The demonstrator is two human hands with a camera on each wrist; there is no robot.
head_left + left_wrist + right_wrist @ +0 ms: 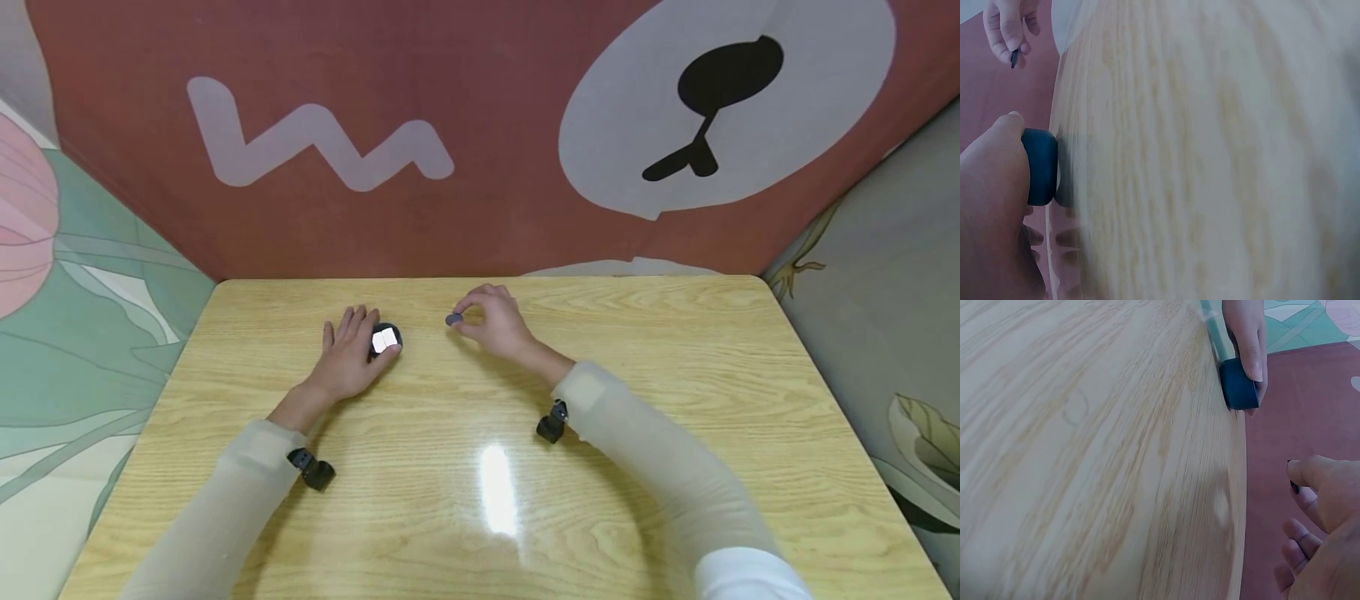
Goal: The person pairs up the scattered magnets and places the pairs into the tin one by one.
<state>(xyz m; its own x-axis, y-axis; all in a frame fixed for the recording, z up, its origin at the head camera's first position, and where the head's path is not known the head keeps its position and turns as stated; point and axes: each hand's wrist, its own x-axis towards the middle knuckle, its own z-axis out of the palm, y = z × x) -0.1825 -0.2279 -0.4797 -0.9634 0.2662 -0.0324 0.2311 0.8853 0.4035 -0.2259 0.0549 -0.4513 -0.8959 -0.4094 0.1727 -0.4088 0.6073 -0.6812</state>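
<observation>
My left hand (347,363) lies over a short round dark-blue object (386,339), thumb on its near side and fingers along its left and far side. White patches split by a thin line show on its top. Seen from the left wrist, the blue object (1042,167) has a smooth, rounded side wall. To the right, my right hand (498,326) pinches a small thin dark disc (453,319) between thumb and index finger, raised above the table. From the right wrist, only the edge of the disc (1294,486) shows by the thumb.
Both hands are over the far half of a light wood-grain table (420,500). A red-brown patterned cloth (495,208) rises behind its far edge, with patterned cloth on both sides. A small black camera sits on each wrist, and a bright reflection lies on the tabletop.
</observation>
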